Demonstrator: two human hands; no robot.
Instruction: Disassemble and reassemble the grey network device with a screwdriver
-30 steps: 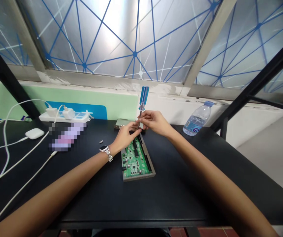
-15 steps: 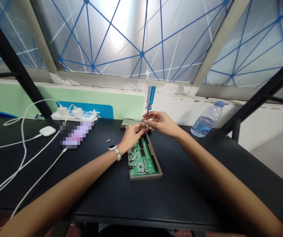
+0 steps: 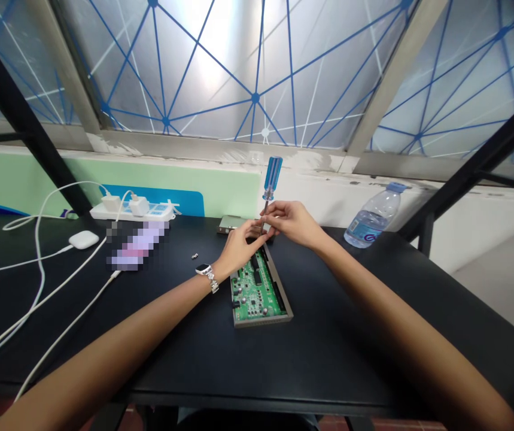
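Observation:
A screwdriver [image 3: 272, 176] with a clear blue handle stands nearly upright, its tip pointing down at the far end of a green circuit board [image 3: 257, 293]. The board lies in a shallow grey metal casing [image 3: 280, 278]. My right hand [image 3: 295, 222] pinches the screwdriver's metal shaft below the handle. At the tip, the thumb and fingers of my left hand [image 3: 239, 246] come together over the board's far end; whatever they grip is too small or hidden to make out. A metal-banded watch [image 3: 207, 272] is on my left wrist.
Behind the casing sits a flat grey metal box [image 3: 231, 223]. A tiny metal part [image 3: 194, 256] lies to the left. Further left are a blurred-out phone-like object [image 3: 137, 246], white cables, a white case [image 3: 83, 240] and a power strip [image 3: 162, 211]. A water bottle [image 3: 376, 216] stands right.
The fingers of my left hand have shifted slightly around the screwdriver tip. My right hand keeps its pinch on the shaft, and the handle has turned a little. The whole view has shifted slightly.

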